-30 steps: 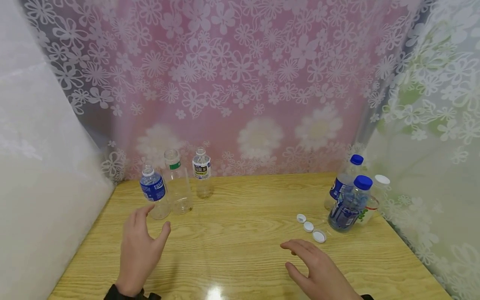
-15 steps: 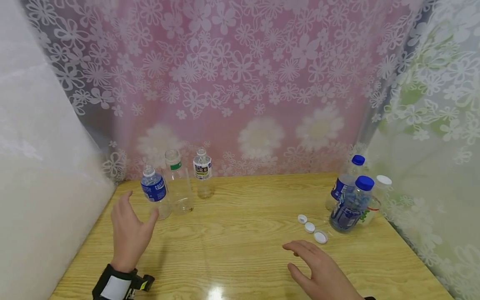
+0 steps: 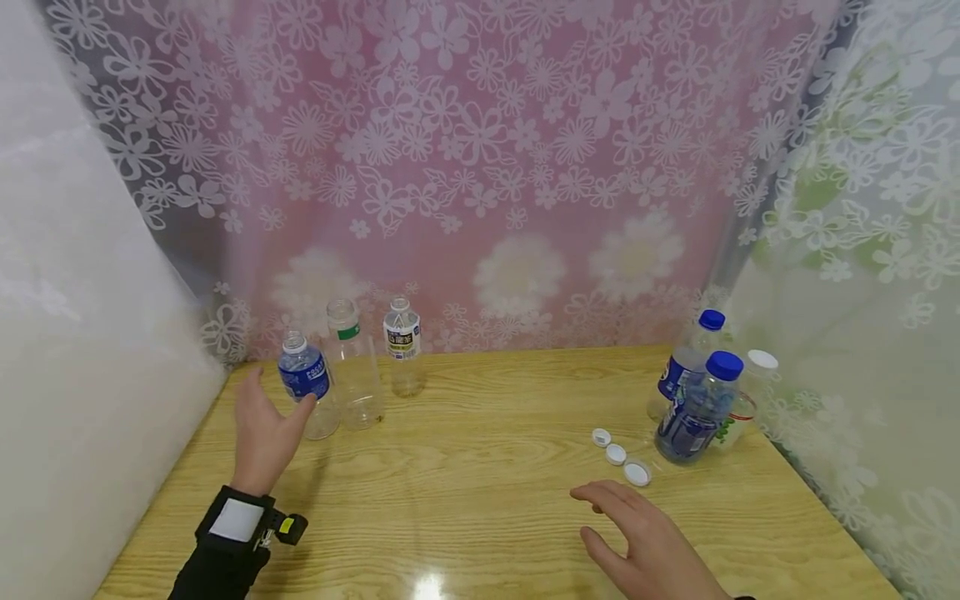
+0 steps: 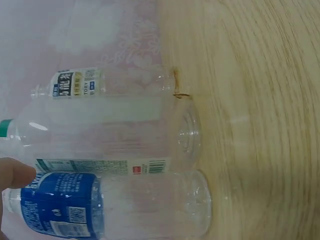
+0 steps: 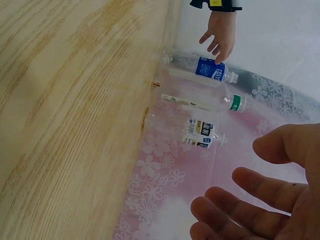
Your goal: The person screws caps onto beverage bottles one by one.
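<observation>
At the left of the table stands an uncapped clear bottle with a blue label [image 3: 306,379]. My left hand [image 3: 264,437] is beside it with fingers apart, and the thumb overlaps the label's lower edge in the head view. The left wrist view shows a fingertip [image 4: 17,172] close to the blue label near the neck. Right behind that bottle is a larger clear bottle with a green neck band [image 3: 358,387], then a smaller tea bottle with a white, black and yellow label [image 3: 403,340], both uncapped. My right hand [image 3: 648,537] hovers over the front right, fingers loosely bent and holding nothing.
Three white caps [image 3: 616,454] lie in a slanting row on the wooden table [image 3: 480,492]. Past them are two blue-capped bottles, a bigger one [image 3: 693,417] and a slimmer one [image 3: 701,342], plus a white-capped bottle [image 3: 761,360]. Floral curtains [image 3: 510,167] hang behind.
My left hand has swung left and then reached forward, coming in around the left side of the blue-labelled bottle. The right hand has hardly shifted.
</observation>
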`<state>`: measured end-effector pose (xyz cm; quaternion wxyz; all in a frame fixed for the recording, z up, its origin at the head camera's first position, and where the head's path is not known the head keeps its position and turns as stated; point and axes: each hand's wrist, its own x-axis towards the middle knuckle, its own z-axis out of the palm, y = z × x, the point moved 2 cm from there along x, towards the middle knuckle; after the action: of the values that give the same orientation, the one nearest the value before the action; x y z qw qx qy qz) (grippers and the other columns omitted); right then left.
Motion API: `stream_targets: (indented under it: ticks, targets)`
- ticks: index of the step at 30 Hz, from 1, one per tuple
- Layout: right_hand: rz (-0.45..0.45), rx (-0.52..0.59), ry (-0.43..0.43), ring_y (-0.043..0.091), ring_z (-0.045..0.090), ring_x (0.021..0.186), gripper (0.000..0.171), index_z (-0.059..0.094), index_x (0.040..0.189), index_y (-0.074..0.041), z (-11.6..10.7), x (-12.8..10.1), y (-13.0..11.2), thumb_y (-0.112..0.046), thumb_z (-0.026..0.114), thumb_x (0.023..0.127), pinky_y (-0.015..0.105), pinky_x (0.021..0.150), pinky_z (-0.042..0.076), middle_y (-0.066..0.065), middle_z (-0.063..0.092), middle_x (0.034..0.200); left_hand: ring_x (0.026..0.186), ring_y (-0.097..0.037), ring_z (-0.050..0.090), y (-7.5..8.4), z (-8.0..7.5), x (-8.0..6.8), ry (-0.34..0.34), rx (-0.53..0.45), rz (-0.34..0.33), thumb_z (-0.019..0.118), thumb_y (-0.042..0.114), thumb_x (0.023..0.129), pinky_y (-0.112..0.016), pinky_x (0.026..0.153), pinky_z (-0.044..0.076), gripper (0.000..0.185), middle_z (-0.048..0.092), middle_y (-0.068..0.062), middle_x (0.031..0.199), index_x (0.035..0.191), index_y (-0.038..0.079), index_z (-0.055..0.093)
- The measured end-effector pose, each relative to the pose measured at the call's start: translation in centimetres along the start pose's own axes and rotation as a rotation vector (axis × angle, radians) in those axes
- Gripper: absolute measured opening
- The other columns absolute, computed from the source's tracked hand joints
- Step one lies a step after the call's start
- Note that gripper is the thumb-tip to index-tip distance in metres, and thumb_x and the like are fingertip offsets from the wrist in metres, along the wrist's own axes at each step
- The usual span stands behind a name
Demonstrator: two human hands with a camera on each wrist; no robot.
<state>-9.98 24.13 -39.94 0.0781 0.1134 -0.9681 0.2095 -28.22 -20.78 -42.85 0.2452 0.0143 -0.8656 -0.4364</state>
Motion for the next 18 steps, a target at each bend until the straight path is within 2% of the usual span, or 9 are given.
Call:
stream_targets:
  ticks: [7,13,18]
  targets:
    - [-0.013,-0.007,0.025,0.002,0.062,0.098,0.034,0.065,0.123,-0.033,-0.1,-0.2,0.4,-0.029,0.074,0.091,0.031,0.079,0.056,-0.018,0.064,0.119,0.141,-0.052,0.030,-0.8,1.3,1.0,-0.090,-0.068,-0.078,0.069,0.029,0.094,-0.067,0.108,0.033,0.095,0.023,-0.032,0.158,0.160,0.000,0.006]
    - [-0.053,-0.010,0.054,-0.001,0.060,0.096,0.034,0.065,0.122,-0.031,0.0,-0.2,0.7,-0.027,0.075,0.090,0.029,0.076,0.055,-0.017,0.064,0.118,0.140,-0.049,0.034,-1.5,1.7,1.8,-0.109,-0.081,-0.132,0.068,0.029,0.095,-0.064,0.107,0.037,0.094,0.028,-0.030,0.156,0.161,0.004,0.005]
    - [-0.054,-0.009,0.056,0.003,0.063,0.097,0.032,0.066,0.121,-0.032,0.2,-0.3,0.9,-0.028,0.075,0.091,0.030,0.078,0.055,-0.016,0.065,0.118,0.136,-0.048,0.040,-2.1,2.0,2.0,-0.143,-0.060,-0.163,0.067,0.034,0.095,-0.064,0.107,0.039,0.094,0.033,-0.031,0.155,0.161,0.005,0.006]
